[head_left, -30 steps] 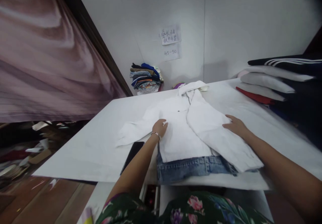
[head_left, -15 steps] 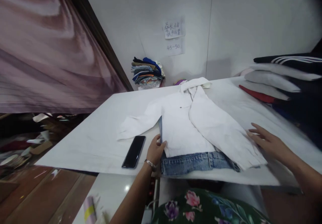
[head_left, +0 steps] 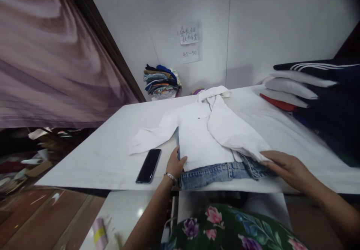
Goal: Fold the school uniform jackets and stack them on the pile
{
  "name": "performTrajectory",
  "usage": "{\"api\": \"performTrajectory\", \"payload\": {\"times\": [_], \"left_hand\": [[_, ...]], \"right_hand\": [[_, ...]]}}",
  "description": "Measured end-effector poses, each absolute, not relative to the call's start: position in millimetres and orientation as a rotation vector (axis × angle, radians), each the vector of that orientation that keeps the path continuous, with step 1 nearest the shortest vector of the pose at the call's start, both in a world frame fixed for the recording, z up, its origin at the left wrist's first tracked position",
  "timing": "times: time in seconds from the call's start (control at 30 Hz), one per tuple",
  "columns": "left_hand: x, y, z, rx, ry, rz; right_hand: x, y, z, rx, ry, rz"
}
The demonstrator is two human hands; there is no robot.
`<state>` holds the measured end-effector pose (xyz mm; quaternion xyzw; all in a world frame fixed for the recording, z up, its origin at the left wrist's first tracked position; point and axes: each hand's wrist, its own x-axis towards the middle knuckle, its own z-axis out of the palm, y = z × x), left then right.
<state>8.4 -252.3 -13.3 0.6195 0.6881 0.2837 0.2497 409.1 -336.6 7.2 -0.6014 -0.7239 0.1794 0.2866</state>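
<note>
A white long-sleeved jacket [head_left: 197, 137] lies spread on the white table, collar toward the wall. Blue denim [head_left: 208, 175] shows along its hem and left edge; whether it is part of the same garment I cannot tell. My left hand [head_left: 176, 163] pinches the garment's left edge near the hem. At the lower end of the right sleeve [head_left: 236, 132], my right hand [head_left: 289, 167] has its fingers closed on the cuff, whose tip is hidden. A black phone [head_left: 149, 166] lies left of my left hand.
Folded clothes stand in a stack [head_left: 161, 80] by the wall, and more are piled at right [head_left: 295, 89]. Handwritten papers [head_left: 191, 42] hang on the wall. A pink curtain [head_left: 56, 55] hangs at left. The table's front edge [head_left: 75, 188] is close to my body.
My right hand has moved left from beside the sleeve and taken hold of its cuff. The sleeve end has shifted inward, uncovering more denim. My left hand stays at the left edge.
</note>
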Motion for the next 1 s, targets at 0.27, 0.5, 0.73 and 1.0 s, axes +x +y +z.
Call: {"api": "performTrajectory", "payload": {"times": [0.27, 0.5, 0.73, 1.0], "left_hand": [[6, -258, -12, 1.664, 1.879, 0.729], [-23, -245, 10, 1.706, 2.08, 0.67], [-39, -234, 15, 1.734, 2.182, 0.658], [-11, -217, -10, 1.657, 2.029, 0.662]], "right_hand": [[402, -341, 1, -1.54, -2.234, 0.717], [408, -333, -1, -1.531, -2.011, 0.463], [385, -315, -43, -1.64, -2.325, 0.299], [402, -297, -10, -1.678, -1.985, 0.558]]}}
